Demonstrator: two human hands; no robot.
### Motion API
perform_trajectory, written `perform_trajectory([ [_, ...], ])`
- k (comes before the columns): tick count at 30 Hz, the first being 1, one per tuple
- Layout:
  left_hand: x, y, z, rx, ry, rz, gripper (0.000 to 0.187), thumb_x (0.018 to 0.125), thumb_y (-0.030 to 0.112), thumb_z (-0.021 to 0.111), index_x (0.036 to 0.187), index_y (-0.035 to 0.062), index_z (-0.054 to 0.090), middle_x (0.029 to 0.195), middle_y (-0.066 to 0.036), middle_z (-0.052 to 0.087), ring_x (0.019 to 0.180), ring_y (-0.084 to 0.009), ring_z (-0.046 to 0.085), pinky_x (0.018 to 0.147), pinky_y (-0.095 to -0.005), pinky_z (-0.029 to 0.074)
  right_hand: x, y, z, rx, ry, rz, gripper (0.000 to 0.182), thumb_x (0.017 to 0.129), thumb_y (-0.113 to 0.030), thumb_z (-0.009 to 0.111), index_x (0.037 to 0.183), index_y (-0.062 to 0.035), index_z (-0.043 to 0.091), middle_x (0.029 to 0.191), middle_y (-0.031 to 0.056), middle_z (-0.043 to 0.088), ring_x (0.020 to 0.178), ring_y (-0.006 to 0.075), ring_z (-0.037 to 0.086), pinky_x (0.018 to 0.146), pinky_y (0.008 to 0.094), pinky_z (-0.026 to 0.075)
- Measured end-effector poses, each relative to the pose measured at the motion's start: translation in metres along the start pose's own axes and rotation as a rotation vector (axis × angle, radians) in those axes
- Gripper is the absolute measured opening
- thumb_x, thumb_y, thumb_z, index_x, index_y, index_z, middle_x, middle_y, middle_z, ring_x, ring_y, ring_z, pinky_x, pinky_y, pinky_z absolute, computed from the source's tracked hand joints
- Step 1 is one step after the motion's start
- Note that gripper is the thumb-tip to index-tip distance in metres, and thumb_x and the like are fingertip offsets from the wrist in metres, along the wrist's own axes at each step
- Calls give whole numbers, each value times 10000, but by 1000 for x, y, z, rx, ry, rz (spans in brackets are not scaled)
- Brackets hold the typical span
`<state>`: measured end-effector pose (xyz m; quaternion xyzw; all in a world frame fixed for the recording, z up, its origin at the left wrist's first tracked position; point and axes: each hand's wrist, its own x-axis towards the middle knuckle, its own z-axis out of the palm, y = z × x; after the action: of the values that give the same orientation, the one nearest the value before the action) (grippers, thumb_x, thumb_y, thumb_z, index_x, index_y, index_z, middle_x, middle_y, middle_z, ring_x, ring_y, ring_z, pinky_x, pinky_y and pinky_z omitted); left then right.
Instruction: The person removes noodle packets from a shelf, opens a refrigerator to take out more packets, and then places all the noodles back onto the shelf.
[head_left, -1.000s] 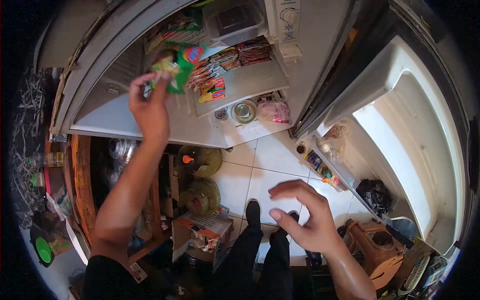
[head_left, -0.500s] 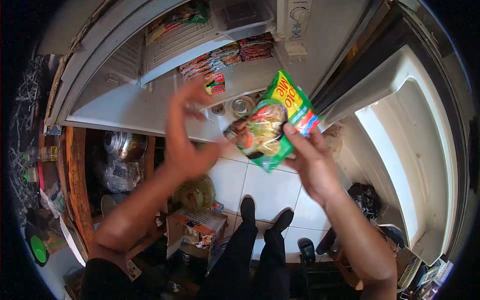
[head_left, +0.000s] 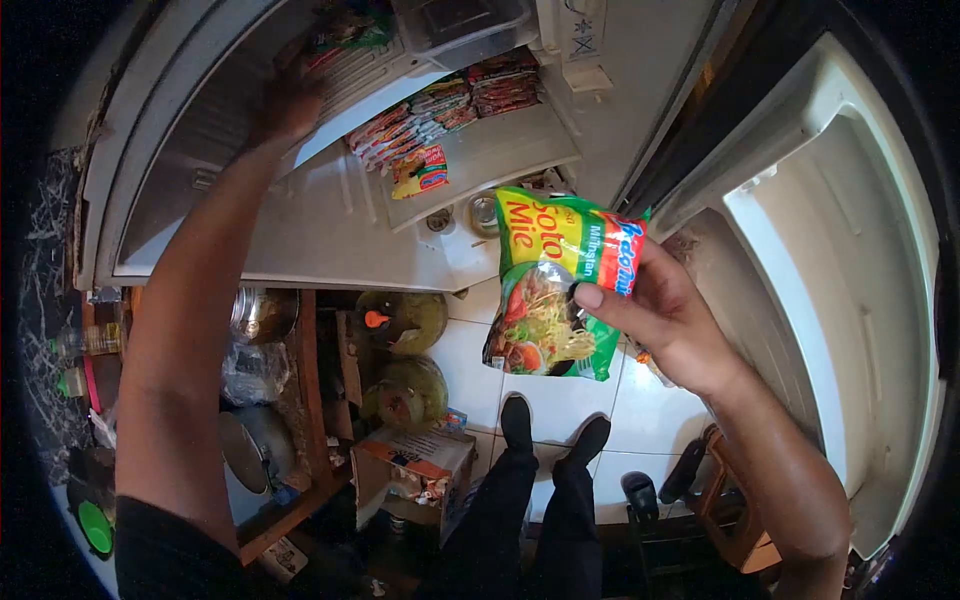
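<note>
A green and yellow packet of instant noodles (head_left: 545, 290), labelled "Soto Mie", is in my right hand (head_left: 670, 310), the thumb pressed over its front. It hangs above the tiled floor with its front toward me. My left hand (head_left: 290, 95) reaches into the open refrigerator, up at the upper shelf, close to dark green and red packets (head_left: 350, 28); its fingers are in shadow. On the shelf below, a yellow and red noodle packet (head_left: 420, 172) lies in front of rows of stacked noodle packets (head_left: 440, 108).
The refrigerator door (head_left: 830, 240) stands open at the right. A clear plastic container (head_left: 465, 25) sits on the upper shelf. Below left are a metal pot (head_left: 265, 312), green-tinted gallon bottles (head_left: 405, 385) and a cardboard box (head_left: 410, 450). Sandals (head_left: 640, 490) lie on the floor.
My left hand has moved from beside the noodle packet up and left to the upper shelf. The packet in my right hand has turned more upright and shifted slightly down.
</note>
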<state>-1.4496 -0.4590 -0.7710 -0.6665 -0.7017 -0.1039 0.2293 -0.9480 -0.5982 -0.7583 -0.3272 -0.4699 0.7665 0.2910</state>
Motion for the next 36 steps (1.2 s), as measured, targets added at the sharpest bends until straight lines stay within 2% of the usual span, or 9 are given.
perform_trajectory([
  [7,6,23,-36,14,-142,-153,605,972,429,508,1470,93,431,1464,-203,472,1340,-396,459,1112,-466,375,2,-3,-4,18,15,23,502,937,-87,690,1385,-39,467,1216,17,614,1111,88,576,989,279,475],
  [13,11,6,-14,-100,-44,-152,562,852,532,650,1173,71,663,1123,-221,664,1069,-368,628,929,-473,485,-1,-3,-10,16,19,47,508,932,-96,701,1384,-44,476,1211,11,611,1107,86,571,987,272,466],
  [16,19,7,-24,-169,-292,-126,565,798,555,711,1127,97,680,1053,-170,677,995,-262,648,851,-429,498,-3,-6,-10,18,14,51,514,931,-115,707,1387,-50,478,1204,10,612,1097,89,573,985,270,461],
  [18,24,4,-26,-527,-565,-507,436,835,534,713,1003,132,709,893,-69,717,829,-187,677,801,-360,522,-4,-10,-11,9,7,56,520,932,-133,709,1391,-53,478,1202,12,613,1094,90,573,984,270,460],
  [22,4,34,-47,-737,-517,-842,345,845,504,714,903,164,689,755,9,662,704,-118,628,687,-284,481,-7,-22,-10,-69,20,94,545,934,-199,714,1403,-59,473,1207,24,613,1095,99,572,982,280,461],
  [28,-19,62,-78,-1170,-310,-717,322,801,347,765,1010,110,702,959,-25,700,885,-137,652,806,-305,485,-18,-30,-9,-34,24,82,532,933,-224,713,1389,-62,491,1216,38,609,1102,117,571,992,290,454],
  [30,-30,37,-57,-973,-418,-811,518,732,299,825,1174,84,663,1216,-92,661,1118,-182,609,943,-377,474,-23,-34,-10,-41,27,88,524,934,-228,711,1383,-63,497,1218,40,608,1106,120,570,995,293,451],
  [33,-58,104,-115,-800,-253,-1175,456,737,222,827,1132,53,675,1231,-105,654,1068,-208,638,892,-369,512,-33,-39,-11,-82,38,109,466,935,-219,706,1339,-62,534,1200,34,607,1093,116,566,974,288,450],
  [36,-119,135,-146,-1339,-175,-883,547,759,128,813,1244,42,573,1206,-92,644,1068,-208,636,876,-359,541,-48,-48,-8,-64,53,136,418,939,-220,699,1300,-56,565,1179,21,610,1078,106,559,953,271,443],
])
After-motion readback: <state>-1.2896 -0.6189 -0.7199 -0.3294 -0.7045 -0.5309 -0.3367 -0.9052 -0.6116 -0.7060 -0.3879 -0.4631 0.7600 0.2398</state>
